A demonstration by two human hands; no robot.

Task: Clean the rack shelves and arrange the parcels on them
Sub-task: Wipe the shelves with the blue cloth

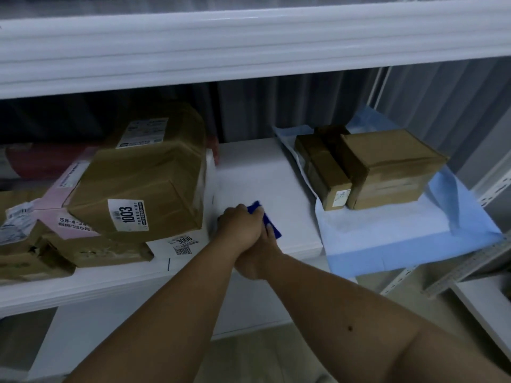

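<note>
A dark blue cloth (pixel 267 220) lies on the bare white shelf (pixel 257 172) near its front edge. My left hand (pixel 240 226) grips the cloth from above with curled fingers. My right hand (pixel 255 262) sits under and behind the left one. One finger reaches the cloth's lower edge, and the rest of its grip is hidden. To the left, a brown parcel marked 1003 (pixel 143 183) is stacked on a white box marked 3008 (pixel 184 243) and a pink parcel (pixel 69 194). On the right, two brown parcels (pixel 387 172) stand side by side on a light blue sheet (pixel 387 241).
The upper shelf's white beam (pixel 249 51) hangs just overhead. More crumpled brown parcels (pixel 33 261) lie at the far left. A perforated metal upright (pixel 495 189) and a slanted rail (pixel 470 264) stand at the right. Grey curtains hang behind the rack.
</note>
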